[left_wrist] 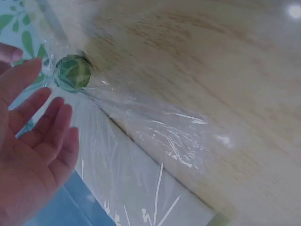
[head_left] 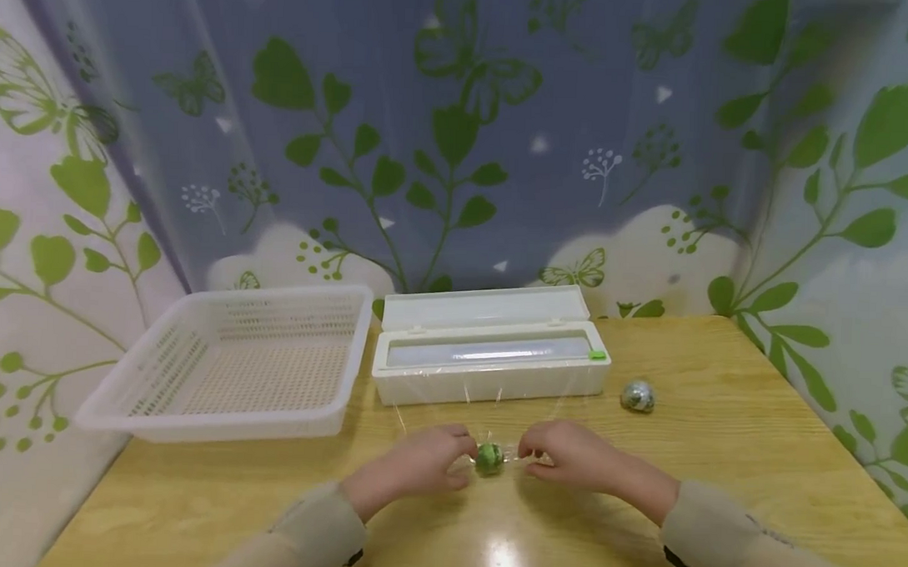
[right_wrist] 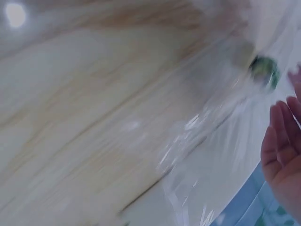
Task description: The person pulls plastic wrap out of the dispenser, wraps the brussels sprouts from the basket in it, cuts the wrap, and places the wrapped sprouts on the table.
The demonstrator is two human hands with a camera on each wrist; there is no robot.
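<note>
A small green ball [head_left: 489,459] sits in clear plastic wrap [left_wrist: 155,127], which bunches at both its sides and stretches toward the white dispenser box [head_left: 488,386]. On the ball's left is my left hand [head_left: 431,458], its thumb and forefinger apart, fingertips right at the gathered film. From the other side my right hand [head_left: 575,457] faces it, fingers loosely bent and thumb spaced from the forefinger beside the wrap. In the left wrist view, the fingers [left_wrist: 44,117] are spread and relaxed near the ball. The right wrist view is blurred, with relaxed fingers [right_wrist: 280,136] at its right edge.
Behind the hands, the dispenser's lid [head_left: 486,307] stands raised over a roll of film [head_left: 489,351]. A white perforated basket [head_left: 216,429] is at the left. One silvery ball [head_left: 638,396] lies right of the dispenser on the wooden table [head_left: 719,426]. Patterned curtains [head_left: 504,152] surround the table.
</note>
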